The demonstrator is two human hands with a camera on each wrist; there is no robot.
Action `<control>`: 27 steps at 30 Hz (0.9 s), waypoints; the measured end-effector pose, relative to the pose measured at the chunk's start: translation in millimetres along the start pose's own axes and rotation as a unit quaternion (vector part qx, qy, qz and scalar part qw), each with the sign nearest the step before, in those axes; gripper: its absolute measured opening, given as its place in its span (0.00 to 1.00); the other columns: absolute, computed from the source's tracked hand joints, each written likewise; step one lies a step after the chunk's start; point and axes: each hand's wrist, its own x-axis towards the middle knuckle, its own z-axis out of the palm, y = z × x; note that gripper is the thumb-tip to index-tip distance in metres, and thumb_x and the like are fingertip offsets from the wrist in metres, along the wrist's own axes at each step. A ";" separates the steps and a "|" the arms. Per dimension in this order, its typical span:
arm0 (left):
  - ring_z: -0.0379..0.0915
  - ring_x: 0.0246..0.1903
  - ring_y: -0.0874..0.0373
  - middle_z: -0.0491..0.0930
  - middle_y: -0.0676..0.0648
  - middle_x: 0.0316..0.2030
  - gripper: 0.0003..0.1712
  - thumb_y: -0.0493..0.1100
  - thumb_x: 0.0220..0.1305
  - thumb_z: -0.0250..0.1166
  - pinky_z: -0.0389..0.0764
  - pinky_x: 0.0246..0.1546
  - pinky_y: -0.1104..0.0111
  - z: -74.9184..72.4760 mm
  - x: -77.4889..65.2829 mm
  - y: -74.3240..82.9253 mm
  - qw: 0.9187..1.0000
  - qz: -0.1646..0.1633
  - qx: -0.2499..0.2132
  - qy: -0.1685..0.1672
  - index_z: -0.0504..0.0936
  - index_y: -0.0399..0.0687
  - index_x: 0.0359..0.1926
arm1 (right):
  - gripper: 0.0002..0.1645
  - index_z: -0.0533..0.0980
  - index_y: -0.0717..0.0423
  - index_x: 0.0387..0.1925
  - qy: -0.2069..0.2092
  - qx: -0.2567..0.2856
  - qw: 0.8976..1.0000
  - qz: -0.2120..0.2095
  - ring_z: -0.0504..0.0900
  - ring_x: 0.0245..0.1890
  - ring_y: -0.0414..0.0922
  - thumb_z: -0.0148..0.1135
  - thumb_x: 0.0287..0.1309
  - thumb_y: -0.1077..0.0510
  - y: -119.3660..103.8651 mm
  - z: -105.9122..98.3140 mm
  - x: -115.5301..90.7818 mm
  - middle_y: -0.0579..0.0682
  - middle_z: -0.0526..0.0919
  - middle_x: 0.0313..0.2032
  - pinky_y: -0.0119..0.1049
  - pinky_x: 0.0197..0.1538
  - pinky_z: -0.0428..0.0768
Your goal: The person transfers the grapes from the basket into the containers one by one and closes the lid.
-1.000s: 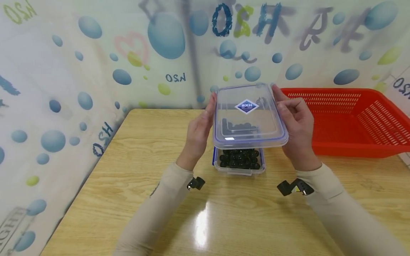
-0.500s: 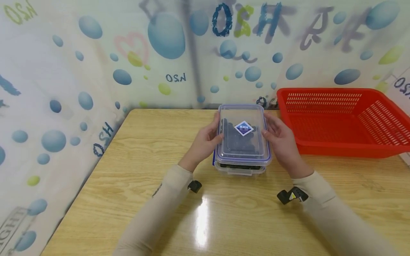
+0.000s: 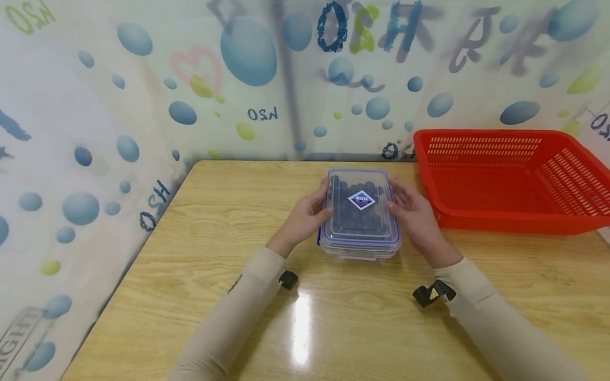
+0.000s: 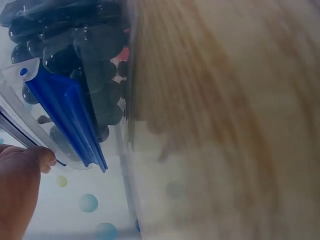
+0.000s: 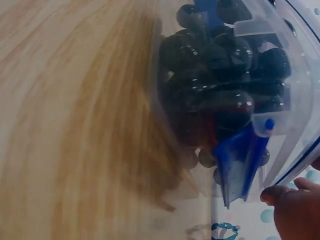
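A clear plastic lid (image 3: pixel 364 225) with a blue seal and a diamond label lies over a clear food container (image 3: pixel 357 255). Dark, glossy, round balls (image 5: pixel 200 70) fill the container. My left hand (image 3: pixel 301 218) holds the lid's left edge, thumb on top. On the opposite edge, my right hand (image 3: pixel 418 219) grips the lid in the same way. A blue side clip (image 4: pixel 65 110) hangs down unlatched in the left wrist view, and another blue clip (image 5: pixel 242 160) hangs loose in the right wrist view. Whether the lid is fully seated, I cannot tell.
A red perforated plastic basket (image 3: pixel 514 222) stands to the right, close to my right hand. The wooden table (image 3: pixel 214 238) meets a patterned wall covering (image 3: pixel 200 74) at its back and left side.
Both hands have lowered the lid from a tilted position above the container down onto its top. My right hand has moved inward with it. The container and the basket stay in place.
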 end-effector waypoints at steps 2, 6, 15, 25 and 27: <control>0.39 0.73 0.49 0.41 0.34 0.74 0.37 0.23 0.68 0.51 0.49 0.70 0.69 0.4 0.1 -1.4 1.000 -0.001 0.005 -0.002 0.45 0.27 0.72 | 0.36 0.50 0.63 0.75 -0.003 -0.006 1.000 0.007 0.51 0.73 0.49 0.50 0.71 0.68 2.9 -0.8 -0.1 0.55 0.51 0.75 0.38 0.70 0.57; 0.38 0.73 0.49 0.41 0.34 0.73 0.37 0.23 0.68 0.53 0.48 0.70 0.68 0.3 -0.1 -2.9 1.000 -0.006 0.019 -0.008 0.45 0.25 0.72 | 0.36 0.51 0.65 0.75 -0.003 -0.009 1.000 0.005 0.51 0.73 0.50 0.50 0.71 0.70 8.0 -1.0 0.6 0.57 0.51 0.75 0.40 0.70 0.56; 0.36 0.74 0.52 0.39 0.35 0.74 0.38 0.25 0.68 0.53 0.45 0.70 0.70 -0.5 -1.9 -3.2 0.998 -0.021 0.049 -0.018 0.44 0.28 0.73 | 0.36 0.50 0.65 0.75 -0.012 -0.014 1.000 0.001 0.50 0.74 0.50 0.49 0.71 0.70 11.8 -0.4 0.6 0.55 0.49 0.75 0.42 0.71 0.54; 0.34 0.74 0.54 0.37 0.38 0.75 0.37 0.29 0.71 0.51 0.42 0.70 0.70 -2.2 -1.0 -0.2 0.992 -0.070 0.096 -0.036 0.43 0.29 0.73 | 0.35 0.49 0.63 0.75 -0.016 -0.016 0.999 0.032 0.52 0.73 0.49 0.49 0.72 0.67 11.7 0.8 1.0 0.55 0.50 0.75 0.42 0.70 0.56; 0.33 0.74 0.54 0.36 0.38 0.75 0.37 0.30 0.72 0.51 0.41 0.71 0.70 -2.4 -0.2 2.1 0.988 -0.078 0.124 -0.047 0.42 0.29 0.73 | 0.36 0.49 0.62 0.76 -0.018 -0.016 0.999 0.034 0.52 0.73 0.49 0.49 0.72 0.67 12.4 0.5 1.1 0.54 0.50 0.75 0.41 0.70 0.57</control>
